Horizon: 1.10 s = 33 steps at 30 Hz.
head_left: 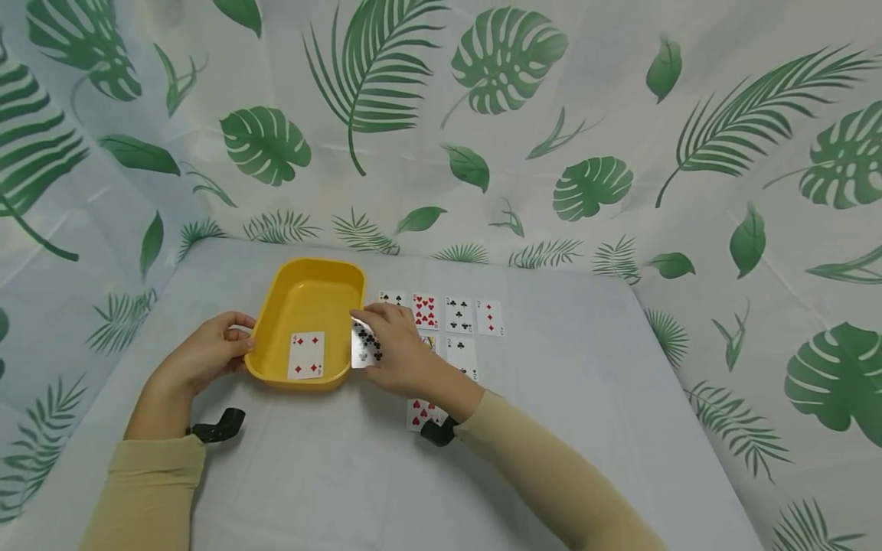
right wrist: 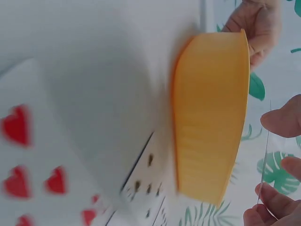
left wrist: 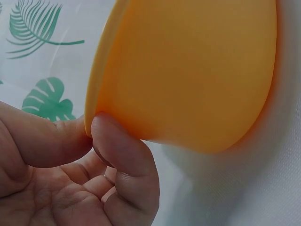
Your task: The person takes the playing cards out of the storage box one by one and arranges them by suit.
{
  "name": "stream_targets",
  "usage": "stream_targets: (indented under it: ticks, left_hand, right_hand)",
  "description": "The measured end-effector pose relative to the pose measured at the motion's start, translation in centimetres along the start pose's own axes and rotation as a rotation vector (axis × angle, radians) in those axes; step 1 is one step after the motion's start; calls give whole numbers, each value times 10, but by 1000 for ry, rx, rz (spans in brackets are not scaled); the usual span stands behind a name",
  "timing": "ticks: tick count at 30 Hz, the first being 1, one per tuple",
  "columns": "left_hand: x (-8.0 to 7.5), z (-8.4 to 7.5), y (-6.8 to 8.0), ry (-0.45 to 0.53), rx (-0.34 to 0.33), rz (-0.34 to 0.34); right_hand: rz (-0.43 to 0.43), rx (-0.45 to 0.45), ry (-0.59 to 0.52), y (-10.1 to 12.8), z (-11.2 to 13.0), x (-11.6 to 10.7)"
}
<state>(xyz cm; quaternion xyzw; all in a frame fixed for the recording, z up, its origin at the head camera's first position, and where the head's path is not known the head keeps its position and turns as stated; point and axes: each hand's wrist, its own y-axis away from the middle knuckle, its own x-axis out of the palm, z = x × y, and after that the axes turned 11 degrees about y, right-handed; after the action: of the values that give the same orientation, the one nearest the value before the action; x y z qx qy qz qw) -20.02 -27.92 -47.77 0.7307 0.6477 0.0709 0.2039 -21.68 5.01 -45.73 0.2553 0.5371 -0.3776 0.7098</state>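
Note:
My left hand [head_left: 207, 352] pinches the left rim of a yellow plastic tray [head_left: 320, 302] between thumb and finger, plain in the left wrist view too. Inside the tray, a four of diamonds [head_left: 306, 356] lies face up near the front. My right hand [head_left: 403, 348] holds a playing card of clubs [head_left: 364, 348] by its edges at the tray's right rim. The right wrist view shows this card nearly edge-on, above the level of the rim. Its exact value is partly covered by the fingers.
Right of the tray, several face-up cards lie in rows, among them a card of hearts [head_left: 425, 310], a card of clubs [head_left: 458, 314] and a three of diamonds [head_left: 490, 317]. My right forearm covers part of them. A leaf-patterned cloth [head_left: 524, 138] stands behind the white table [head_left: 586, 367].

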Motion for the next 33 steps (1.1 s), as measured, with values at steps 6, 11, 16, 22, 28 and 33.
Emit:
stream_targets:
  ticks: [6,11,16,22,28,33]
  left_hand:
    - [1,1,-1,-7,-4,-8]
    - [1,2,-1,-2,0,-9]
    - [1,2,0,5,8,-4]
    - [0,3,-2,7,12,-1]
    - [0,3,-1,7,14,1]
    - [0,2,0,0,9,-2]
  right_hand:
    - [-1,33,-68,28,-18,-5]
    - [-11,52,-86,47,-32,-4]
    - [-14,83,-100,66,-45,-2]
    - [-22,137,-106,85,-56,-1]
    - [18,183,-103,103,-67,2]
    - [76,224,-84,118,-76,7]
